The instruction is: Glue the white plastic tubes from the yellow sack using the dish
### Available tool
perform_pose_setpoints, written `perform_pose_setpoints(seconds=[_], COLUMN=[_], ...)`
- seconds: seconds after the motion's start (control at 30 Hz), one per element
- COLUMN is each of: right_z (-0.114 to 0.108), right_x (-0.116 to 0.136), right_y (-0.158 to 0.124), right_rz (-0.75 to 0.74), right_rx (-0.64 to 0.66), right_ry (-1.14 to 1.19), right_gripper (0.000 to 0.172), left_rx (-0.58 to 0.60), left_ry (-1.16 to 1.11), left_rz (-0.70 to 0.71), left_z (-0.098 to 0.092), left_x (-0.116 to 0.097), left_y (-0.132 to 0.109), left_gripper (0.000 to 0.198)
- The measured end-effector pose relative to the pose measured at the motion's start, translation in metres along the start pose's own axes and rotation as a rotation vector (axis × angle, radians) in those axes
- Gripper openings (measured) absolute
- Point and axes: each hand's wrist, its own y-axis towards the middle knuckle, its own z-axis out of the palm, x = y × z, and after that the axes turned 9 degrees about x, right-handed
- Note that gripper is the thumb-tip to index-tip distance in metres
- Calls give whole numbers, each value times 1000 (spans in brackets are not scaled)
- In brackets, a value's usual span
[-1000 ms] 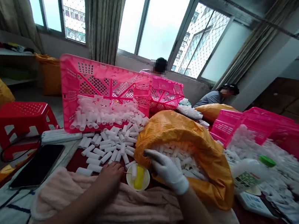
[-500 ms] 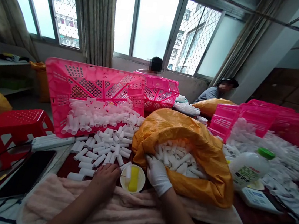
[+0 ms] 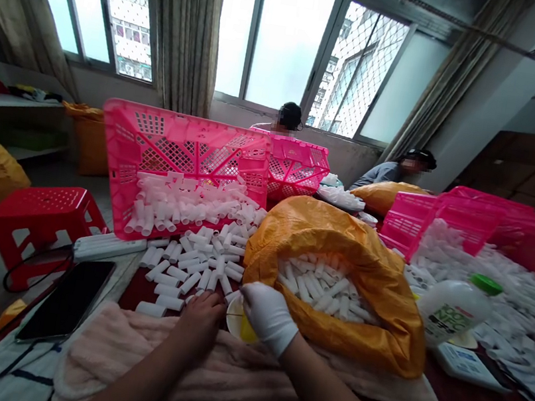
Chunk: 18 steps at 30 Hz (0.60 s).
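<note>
My right hand, in a white glove, sits over a small round dish holding a yellow sponge, and the hand hides most of it. Its fingertips meet the end of a white plastic tube. My bare left hand rests just left of the dish, at the edge of loose white tubes on the dark red tabletop. An orange sack full of white tubes lies open to the right of my gloved hand.
A tilted pink crate with tubes stands behind the loose pile. A pink towel lies along the near edge. To the left are a phone and a red stool. Right: a white bottle, more tubes, crates; two co-workers sit beyond.
My gloved right hand has moved left, out from the sack's mouth to above the dish, and now covers most of it. The head view has shifted slightly.
</note>
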Motion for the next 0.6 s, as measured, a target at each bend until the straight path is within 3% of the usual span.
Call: perform_pose_setpoints(seconds=[0.07,0.2,0.3,0.43,0.5,0.6], right_z=[-12,-25,-20,-17,-23,-31], right_x=[-2,-12,-39,-90,-104,-98], right_y=[16,26,0,-44,-49,-30], right_rz=[28,38,69,243,269,225], right_rx=[-99,-312,-408,-622,-573,-317], right_ry=[91,529,599,633,495,181], right_gripper=[28,38,36,34,33,22], left_rx=[8,10,-1,50,63,57], left_ry=[-22,-26,-8,14,11,-1], left_rz=[24,74,97,79,71,63], left_z=[2,9,13,14,13,11], left_x=[2,5,7,8,8,6], left_y=[1,2,1,1,2,2], left_gripper=[21,19,18,19,19,19])
